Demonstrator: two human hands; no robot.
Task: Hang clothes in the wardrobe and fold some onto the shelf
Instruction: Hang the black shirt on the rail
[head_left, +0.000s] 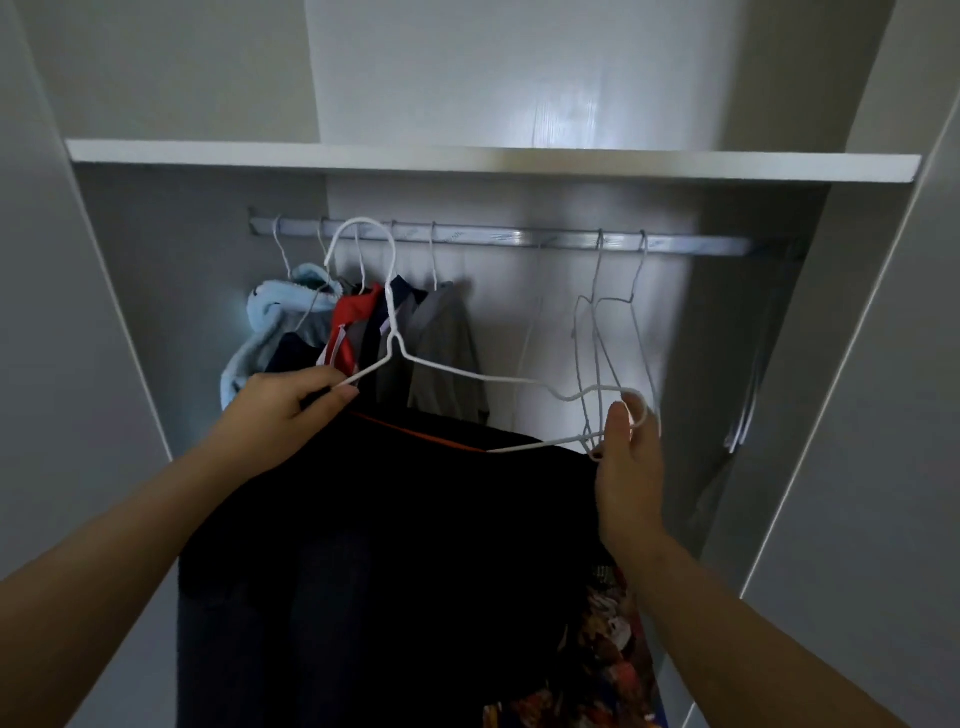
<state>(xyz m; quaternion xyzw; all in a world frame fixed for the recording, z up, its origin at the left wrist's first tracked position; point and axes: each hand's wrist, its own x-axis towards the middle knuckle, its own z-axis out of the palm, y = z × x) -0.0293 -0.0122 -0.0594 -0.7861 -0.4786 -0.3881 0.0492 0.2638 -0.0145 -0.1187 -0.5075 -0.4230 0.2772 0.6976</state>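
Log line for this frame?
stage: hanging | left hand: grips white hanger left end | right hand: holds right end | load: dark garment draped on hanger | hook: near rail, seating unclear

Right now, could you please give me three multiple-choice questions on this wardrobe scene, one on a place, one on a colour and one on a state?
1. Where on the rail do the bare hangers hang? A at the far left end; B toward the right; C on the floor.
2. What colour is the held hanger? A white; B black; C red.
3. How is the dark garment? A folded on a shelf; B lying on the floor; C draped over the held hanger.
Answers: 1 B, they hang right of the clothes. 2 A, white wire runs between left hand and right hand. 3 C, it hangs from the hanger's lower bar.
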